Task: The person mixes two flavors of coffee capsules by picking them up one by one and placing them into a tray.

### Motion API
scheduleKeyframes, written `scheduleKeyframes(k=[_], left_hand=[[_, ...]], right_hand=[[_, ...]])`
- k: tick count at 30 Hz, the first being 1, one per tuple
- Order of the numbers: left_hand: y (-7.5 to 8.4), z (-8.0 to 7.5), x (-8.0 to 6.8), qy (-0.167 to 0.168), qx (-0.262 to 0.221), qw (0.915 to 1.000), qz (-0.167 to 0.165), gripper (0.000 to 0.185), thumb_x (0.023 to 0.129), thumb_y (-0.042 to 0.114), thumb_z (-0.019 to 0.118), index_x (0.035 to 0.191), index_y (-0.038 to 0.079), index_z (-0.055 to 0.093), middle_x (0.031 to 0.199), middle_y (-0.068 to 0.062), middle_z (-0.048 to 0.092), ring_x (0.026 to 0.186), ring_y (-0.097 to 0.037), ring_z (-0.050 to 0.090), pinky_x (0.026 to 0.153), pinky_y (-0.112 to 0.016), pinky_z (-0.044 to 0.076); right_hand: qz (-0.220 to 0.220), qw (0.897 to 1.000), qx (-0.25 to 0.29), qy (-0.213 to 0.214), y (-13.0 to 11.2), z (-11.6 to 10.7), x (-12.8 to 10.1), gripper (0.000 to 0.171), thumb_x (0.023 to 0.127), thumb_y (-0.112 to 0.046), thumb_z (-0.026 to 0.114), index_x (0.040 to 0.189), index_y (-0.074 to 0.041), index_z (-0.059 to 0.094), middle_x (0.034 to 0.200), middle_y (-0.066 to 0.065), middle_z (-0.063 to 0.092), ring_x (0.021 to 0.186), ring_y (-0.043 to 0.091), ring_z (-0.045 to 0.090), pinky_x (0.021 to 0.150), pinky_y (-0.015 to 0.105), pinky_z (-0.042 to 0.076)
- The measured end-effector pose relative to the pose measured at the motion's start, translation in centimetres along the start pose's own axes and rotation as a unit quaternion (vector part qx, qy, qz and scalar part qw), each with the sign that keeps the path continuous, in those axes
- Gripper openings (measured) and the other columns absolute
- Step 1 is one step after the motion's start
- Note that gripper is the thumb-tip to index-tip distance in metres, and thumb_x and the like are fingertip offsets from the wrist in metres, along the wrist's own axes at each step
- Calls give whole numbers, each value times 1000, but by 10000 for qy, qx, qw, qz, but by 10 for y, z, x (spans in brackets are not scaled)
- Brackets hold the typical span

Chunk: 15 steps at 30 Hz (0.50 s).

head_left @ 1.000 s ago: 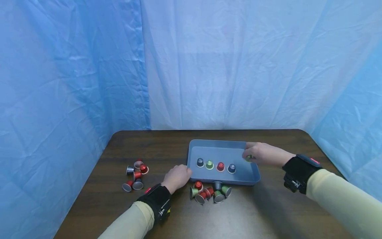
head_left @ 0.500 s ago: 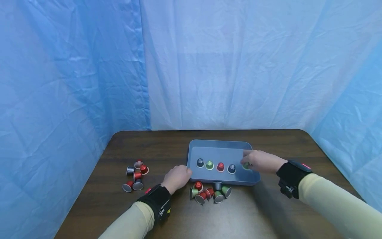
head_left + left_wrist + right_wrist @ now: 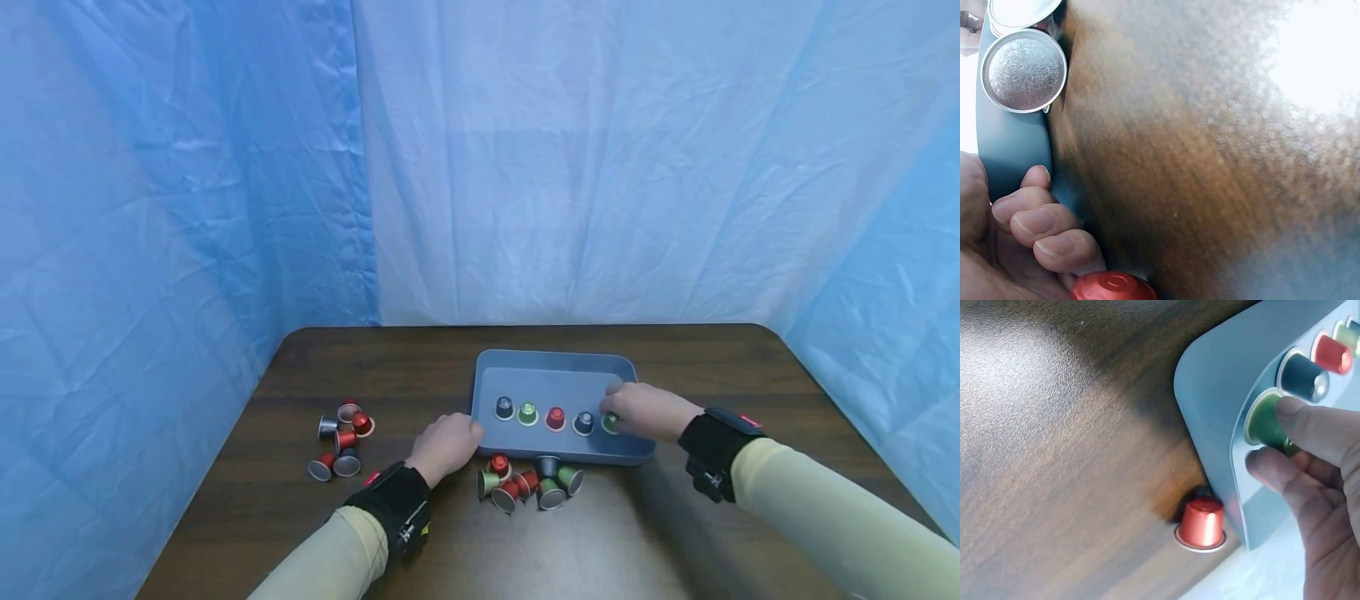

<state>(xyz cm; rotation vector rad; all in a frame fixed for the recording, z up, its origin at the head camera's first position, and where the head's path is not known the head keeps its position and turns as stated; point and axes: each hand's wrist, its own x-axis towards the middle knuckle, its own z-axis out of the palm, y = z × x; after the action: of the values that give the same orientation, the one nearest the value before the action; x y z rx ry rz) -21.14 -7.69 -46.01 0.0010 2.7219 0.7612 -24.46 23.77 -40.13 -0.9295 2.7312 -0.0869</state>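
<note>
1. The right hand [image 3: 643, 411] reaches into the blue tray [image 3: 555, 365] and pinches a green capsule [image 3: 611, 422] between thumb and fingertips [image 3: 1310, 422].
2. That green capsule sits at the tray floor, near the tray's right end, just beside a dark blue capsule [image 3: 583, 423]; whether it touches the floor cannot be told.
3. In the tray, left of the dark blue capsule, stand a red capsule [image 3: 555, 417], another green one [image 3: 527, 412] and a second dark blue one [image 3: 505, 407], all in a row.
4. The left hand [image 3: 445, 446] rests at the tray's front left corner, its fingers [image 3: 1035, 219] curled against the tray wall; it holds nothing.
5. On the wooden table [image 3: 420, 367], just in front of the tray, lies a cluster of loose capsules [image 3: 528, 483], red, green and grey.
6. A second small heap of capsules [image 3: 341, 437] lies well to the left of the tray.
7. A single red capsule [image 3: 1201, 524] stands on the table against the tray's outer wall, seen from the right wrist.
</note>
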Motion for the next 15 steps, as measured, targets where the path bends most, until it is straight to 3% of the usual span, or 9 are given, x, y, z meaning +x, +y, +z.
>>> scheduleKeyframes(k=[15], left_hand=[[1,-1,-1,-21,-37,10000,-2,32,103,31,47,88,10,66,74,-8,52,68,-24,54,61,-35,39]], right_hand=[[96,9997,-204,-53,2,10,6,21,87,-16,82,106,-7,77,85,0,59,73,12,56,73,30,58]])
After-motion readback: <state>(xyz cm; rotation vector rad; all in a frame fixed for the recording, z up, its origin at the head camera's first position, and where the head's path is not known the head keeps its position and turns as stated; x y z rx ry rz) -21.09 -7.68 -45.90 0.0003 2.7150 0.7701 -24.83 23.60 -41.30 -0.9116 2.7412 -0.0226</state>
